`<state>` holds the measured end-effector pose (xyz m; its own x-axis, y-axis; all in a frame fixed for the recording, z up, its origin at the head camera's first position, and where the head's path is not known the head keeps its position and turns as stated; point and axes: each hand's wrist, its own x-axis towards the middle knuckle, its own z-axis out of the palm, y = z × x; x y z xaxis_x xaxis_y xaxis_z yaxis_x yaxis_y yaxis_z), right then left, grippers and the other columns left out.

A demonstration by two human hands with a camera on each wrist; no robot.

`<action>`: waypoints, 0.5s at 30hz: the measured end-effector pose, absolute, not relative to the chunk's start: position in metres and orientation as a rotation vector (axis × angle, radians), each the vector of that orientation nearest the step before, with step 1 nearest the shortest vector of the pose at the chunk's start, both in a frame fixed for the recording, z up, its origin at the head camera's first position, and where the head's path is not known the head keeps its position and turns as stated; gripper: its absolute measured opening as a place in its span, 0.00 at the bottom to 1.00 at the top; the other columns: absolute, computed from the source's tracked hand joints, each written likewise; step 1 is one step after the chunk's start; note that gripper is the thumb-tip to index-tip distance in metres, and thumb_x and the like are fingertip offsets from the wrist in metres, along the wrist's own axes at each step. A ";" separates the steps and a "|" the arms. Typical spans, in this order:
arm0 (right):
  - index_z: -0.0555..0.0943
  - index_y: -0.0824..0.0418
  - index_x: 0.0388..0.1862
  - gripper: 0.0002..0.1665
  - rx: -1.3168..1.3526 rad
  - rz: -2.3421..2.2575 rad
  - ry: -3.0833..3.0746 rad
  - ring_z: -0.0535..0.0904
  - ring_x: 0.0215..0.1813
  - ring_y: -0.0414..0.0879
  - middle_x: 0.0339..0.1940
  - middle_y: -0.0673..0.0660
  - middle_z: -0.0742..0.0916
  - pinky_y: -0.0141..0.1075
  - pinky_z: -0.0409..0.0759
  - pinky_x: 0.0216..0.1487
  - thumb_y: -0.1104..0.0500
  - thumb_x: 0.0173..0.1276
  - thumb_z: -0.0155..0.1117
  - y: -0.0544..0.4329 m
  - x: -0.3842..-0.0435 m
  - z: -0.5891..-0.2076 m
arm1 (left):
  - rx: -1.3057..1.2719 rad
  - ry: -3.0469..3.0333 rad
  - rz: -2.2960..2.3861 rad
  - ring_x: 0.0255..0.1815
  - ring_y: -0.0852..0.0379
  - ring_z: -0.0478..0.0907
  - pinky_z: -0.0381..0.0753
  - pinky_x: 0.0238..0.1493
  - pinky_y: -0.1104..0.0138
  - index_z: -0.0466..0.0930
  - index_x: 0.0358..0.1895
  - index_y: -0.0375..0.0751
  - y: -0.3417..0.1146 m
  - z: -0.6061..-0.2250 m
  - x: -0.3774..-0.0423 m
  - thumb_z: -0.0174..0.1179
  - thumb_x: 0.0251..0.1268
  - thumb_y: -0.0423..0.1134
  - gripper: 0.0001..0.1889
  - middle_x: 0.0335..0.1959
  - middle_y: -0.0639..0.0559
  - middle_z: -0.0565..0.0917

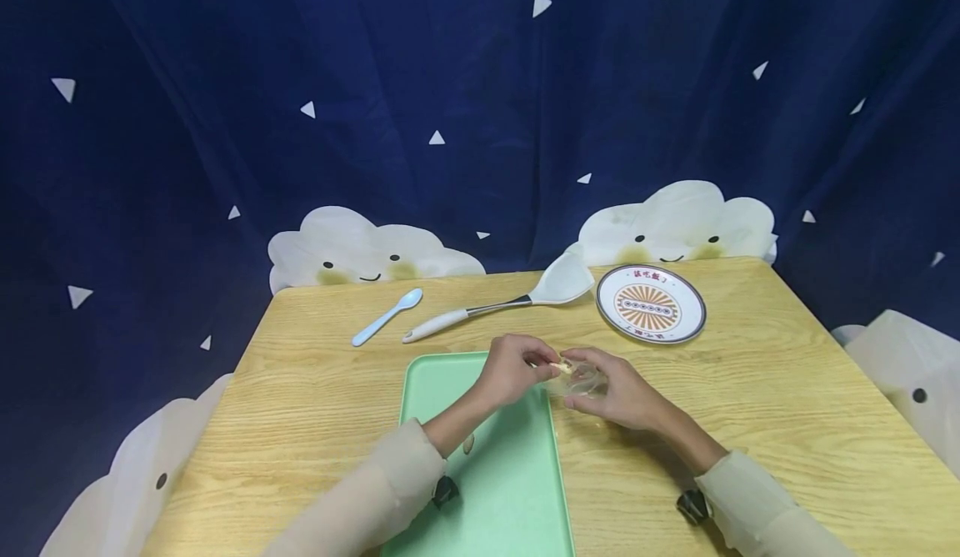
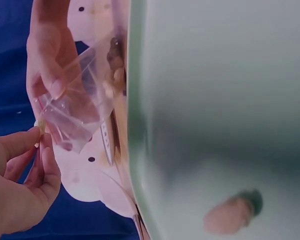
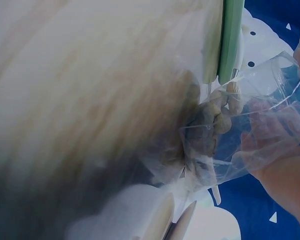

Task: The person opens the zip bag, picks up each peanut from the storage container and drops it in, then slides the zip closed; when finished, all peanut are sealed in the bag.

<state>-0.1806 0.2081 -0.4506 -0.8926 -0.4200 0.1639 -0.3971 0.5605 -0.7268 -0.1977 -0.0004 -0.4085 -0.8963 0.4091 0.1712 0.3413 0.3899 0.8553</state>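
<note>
My left hand pinches a small pale yellowish piece between thumb and fingers, at the mouth of a clear plastic bag. The right hand holds that bag with its fingers curled round the side. Several tan knobbly lumps, peanut-like in shape, lie in the bottom of the bag. Both hands are above the right edge of a light green tray. On the tray, partly behind the left forearm, lies one small tan oblong lump.
Behind the tray lie a light blue spoon and a white-headed spatula with a pale handle. A round printed plate is at the back right of the wooden table. A dark blue curtain hangs behind.
</note>
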 end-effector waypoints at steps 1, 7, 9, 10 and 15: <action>0.72 0.54 0.63 0.38 -0.721 -1.268 2.754 0.81 0.50 0.46 0.57 0.54 0.82 0.41 0.78 0.51 0.46 0.55 0.73 0.208 -0.180 -0.450 | 0.698 2.563 1.552 0.25 0.66 0.80 0.77 0.26 0.76 0.87 0.32 0.38 0.001 -0.409 -0.197 0.68 0.53 0.31 0.03 0.28 0.48 0.87; 0.72 0.53 0.63 0.38 -0.714 -1.244 2.783 0.79 0.56 0.50 0.59 0.54 0.81 0.49 0.75 0.56 0.45 0.55 0.72 0.208 -0.180 -0.449 | 0.722 2.503 1.556 0.31 0.62 0.85 0.80 0.31 0.77 0.87 0.35 0.34 0.005 -0.411 -0.196 0.66 0.56 0.29 0.05 0.36 0.45 0.88; 0.72 0.54 0.63 0.38 -0.714 -1.252 2.774 0.80 0.54 0.49 0.58 0.55 0.81 0.48 0.76 0.55 0.45 0.55 0.72 0.208 -0.180 -0.448 | 0.732 2.500 1.543 0.34 0.59 0.86 0.80 0.33 0.77 0.87 0.36 0.34 0.002 -0.410 -0.196 0.65 0.56 0.29 0.05 0.37 0.45 0.88; 0.71 0.55 0.64 0.38 -0.715 -1.259 2.765 0.80 0.52 0.48 0.57 0.55 0.82 0.46 0.77 0.54 0.46 0.56 0.72 0.208 -0.180 -0.448 | 0.732 2.502 1.533 0.35 0.58 0.86 0.80 0.34 0.77 0.87 0.37 0.34 0.000 -0.409 -0.196 0.65 0.57 0.30 0.06 0.37 0.45 0.88; 0.71 0.59 0.64 0.39 -0.732 -1.296 2.718 0.82 0.49 0.46 0.57 0.57 0.82 0.36 0.80 0.48 0.47 0.57 0.72 0.209 -0.180 -0.450 | 0.714 2.535 1.477 0.36 0.58 0.85 0.80 0.34 0.75 0.87 0.37 0.37 -0.017 -0.410 -0.197 0.64 0.58 0.31 0.05 0.36 0.47 0.88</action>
<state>-0.1802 0.2092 -0.4497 -0.8875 -0.4319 0.1604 -0.3965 0.5387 -0.7434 -0.1970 -0.0170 -0.4096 -0.8811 0.4552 0.1279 0.3358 0.4119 0.8471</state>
